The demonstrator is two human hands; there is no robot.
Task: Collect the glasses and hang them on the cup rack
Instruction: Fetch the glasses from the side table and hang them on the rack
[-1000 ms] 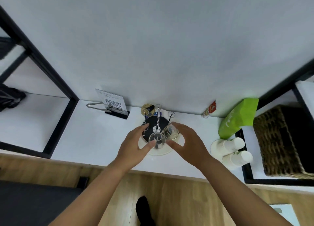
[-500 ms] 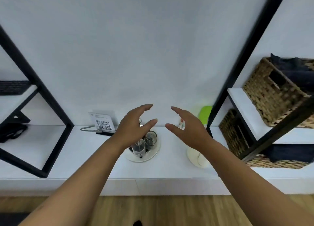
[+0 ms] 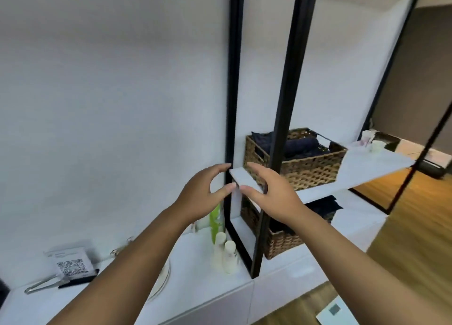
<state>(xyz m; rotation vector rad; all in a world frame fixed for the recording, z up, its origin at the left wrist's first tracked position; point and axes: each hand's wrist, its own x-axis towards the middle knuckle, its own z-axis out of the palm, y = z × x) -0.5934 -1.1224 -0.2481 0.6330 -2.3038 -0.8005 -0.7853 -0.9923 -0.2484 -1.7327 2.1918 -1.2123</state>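
Observation:
My left hand (image 3: 203, 192) and my right hand (image 3: 271, 192) are raised side by side in front of the black shelf frame, fingers curved and apart, nothing in either. The cup rack's round white tray (image 3: 162, 279) lies on the white counter at lower left, mostly hidden behind my left forearm. A thin metal loop of the rack (image 3: 115, 251) shows just left of that arm. The glasses are hidden from view.
A QR-code card (image 3: 71, 266) and metal tongs (image 3: 41, 286) lie on the counter at left. Paper cup stacks (image 3: 225, 253) and a green packet (image 3: 215, 220) stand by the black frame post (image 3: 281, 129). Wicker baskets (image 3: 308, 163) fill the shelves on the right.
The view has swung up and to the right, away from the rack and toward the shelving. Both hands lifted off the glasses and are now empty in front of the shelf.

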